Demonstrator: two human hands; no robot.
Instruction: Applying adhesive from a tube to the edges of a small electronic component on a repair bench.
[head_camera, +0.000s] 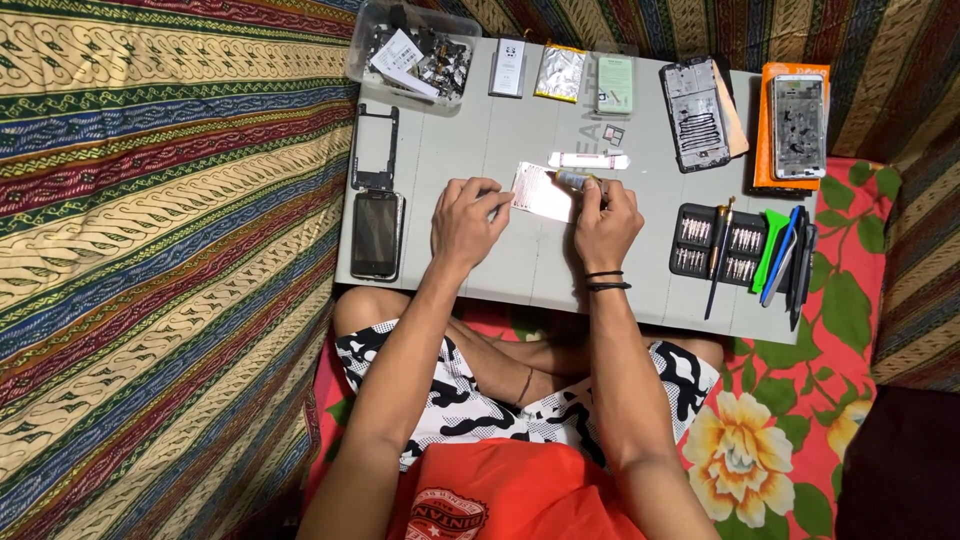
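Resting at the middle of the frame, the left hand (466, 222) lies knuckles up with fingers curled, its fingertips pinning the left edge of a small white rectangular paper card (543, 192). The right hand (605, 222), just right of centre, is closed around a small grey tube with a dark tip (572, 179), holding it over the card's upper right corner; black bands circle that wrist. Both forearms run up from the bottom of the frame, above crossed legs in black-and-white patterned shorts.

Surface: a pale grey rectangular board (500, 270) laid across the lap, set on a red floral cloth (790, 430); striped batik fabric (150, 250) fills the left side and top of the frame.

Other items on the board:
- clear plastic box of small parts (412, 52), upper left;
- black phone frame (375, 147) and, below it, a dark smartphone lying flat (377, 235), left edge;
- white flat battery-like pack (508, 67), silver foil pack (561, 72) and pale green pack (614, 84), along the top;
- white-and-pink tube (588, 160), just above the card;
- opened phone chassis (695, 114), upper right;
- phone shell on an orange box (797, 125), far upper right;
- black case of screwdriver bits (715, 247) with a screwdriver across it, right;
- green and blue plastic pry tools (785, 255), right edge.

Nothing lies over the card except the two hands.
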